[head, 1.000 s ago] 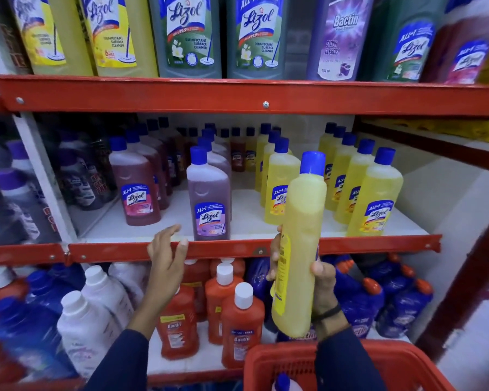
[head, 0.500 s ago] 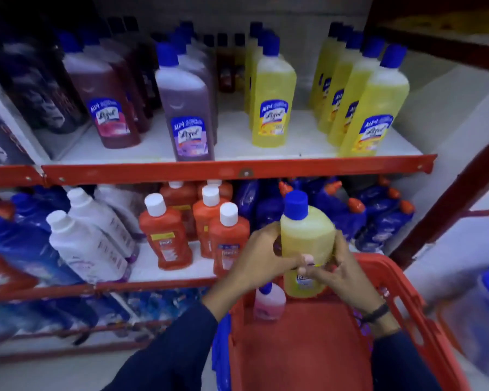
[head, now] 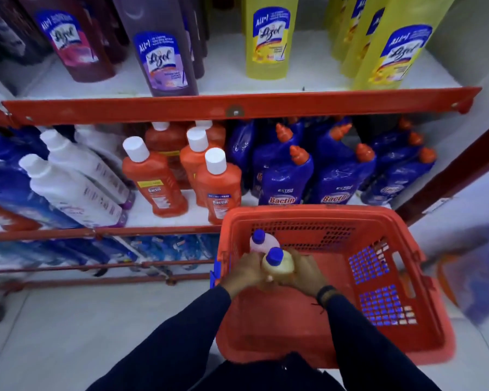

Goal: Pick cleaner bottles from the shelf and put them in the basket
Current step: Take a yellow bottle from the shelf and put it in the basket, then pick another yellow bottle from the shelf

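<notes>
A yellow cleaner bottle [head: 280,265] with a blue cap stands upright low inside the red basket [head: 378,218], near its left wall. My left hand [head: 244,270] grips the bottle from the left and my right hand [head: 302,270] from the right. Just behind it a pink bottle [head: 261,242] with a blue cap stands in the basket. On the shelf above stand more yellow Lizol bottles [head: 270,38], a purple one [head: 160,52] and a dark red one [head: 68,40].
The red shelf edge [head: 232,107] runs across above the basket. The lower shelf holds orange Bactin bottles [head: 219,187], blue Bactin bottles [head: 284,179] and white bottles [head: 68,190]. A red upright post [head: 449,176] stands at the right. Pale floor tiles [head: 68,334] lie at the lower left.
The yellow bottle came down from shelf height into the basket. My left hand joined my right on it, and my view tilted downward.
</notes>
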{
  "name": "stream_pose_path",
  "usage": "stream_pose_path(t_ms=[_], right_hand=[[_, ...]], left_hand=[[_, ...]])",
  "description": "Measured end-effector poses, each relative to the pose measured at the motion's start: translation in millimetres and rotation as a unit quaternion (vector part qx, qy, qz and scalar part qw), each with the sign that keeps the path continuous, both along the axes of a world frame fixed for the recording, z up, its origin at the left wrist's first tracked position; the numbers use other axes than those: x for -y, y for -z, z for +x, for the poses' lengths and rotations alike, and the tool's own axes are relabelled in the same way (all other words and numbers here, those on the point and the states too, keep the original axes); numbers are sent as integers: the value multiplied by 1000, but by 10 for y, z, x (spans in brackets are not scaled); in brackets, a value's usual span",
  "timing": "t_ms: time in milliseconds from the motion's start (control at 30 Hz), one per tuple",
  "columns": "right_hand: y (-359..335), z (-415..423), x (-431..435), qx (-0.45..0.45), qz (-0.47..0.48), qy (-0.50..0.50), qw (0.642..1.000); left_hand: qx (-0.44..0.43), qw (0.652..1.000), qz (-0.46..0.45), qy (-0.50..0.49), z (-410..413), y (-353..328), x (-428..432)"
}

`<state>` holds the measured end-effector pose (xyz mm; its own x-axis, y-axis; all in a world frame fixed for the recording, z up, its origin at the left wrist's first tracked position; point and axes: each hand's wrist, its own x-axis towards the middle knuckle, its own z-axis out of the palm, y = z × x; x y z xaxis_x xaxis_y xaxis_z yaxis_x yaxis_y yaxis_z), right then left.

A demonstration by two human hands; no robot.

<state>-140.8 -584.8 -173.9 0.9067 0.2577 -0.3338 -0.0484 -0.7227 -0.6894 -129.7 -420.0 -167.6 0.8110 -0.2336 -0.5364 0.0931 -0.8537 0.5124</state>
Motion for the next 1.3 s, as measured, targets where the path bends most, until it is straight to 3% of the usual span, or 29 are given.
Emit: stream_pose_path(t_ms=[167, 400, 567, 667, 767, 867, 967, 1033, 1133, 1200, 1267, 1300], right_hand=[[208, 7, -142, -28, -8, -29, 999], [375, 5, -110, -27, -103, -89, 990], [339, 79, -1, -19, -108, -149, 983], [229, 153, 142, -24, -86, -139, 986], [-158, 238, 278, 19, -17, -92, 995], [-780, 377, 396, 93, 80, -32, 992], [-1425, 550, 469, 246, 155, 40, 956], [-1800, 678, 496, 355, 196, 115, 907], [-2206, 911, 545, 487, 255, 244, 799], [-2374, 1113, 594, 547, 255, 317, 732], [-2488, 1324, 650, 557, 256, 362, 702], [-2525, 1445, 691, 545, 249, 371, 709]], left_hand=[[-38, 999, 12, -30, -5, 135, -6], [-63, 997, 15, -47, -43, 90, 9], [-125, 991, -11, -52, -11, -124, -39], [-146, 985, -71, -63, 86, -485, -138], [-70, 987, -138, -35, 246, -1022, -229], [151, 974, -168, -6, 483, -1579, -268], [386, 912, -135, -24, 734, -1966, -256], [484, 867, -109, -45, 881, -2134, -225], [551, 806, -196, -88, 1092, -2287, -163], [578, 783, -200, -109, 1240, -2298, -147], [589, 786, -150, -112, 1363, -2251, -164], [589, 793, -114, -105, 1425, -2210, -183]])
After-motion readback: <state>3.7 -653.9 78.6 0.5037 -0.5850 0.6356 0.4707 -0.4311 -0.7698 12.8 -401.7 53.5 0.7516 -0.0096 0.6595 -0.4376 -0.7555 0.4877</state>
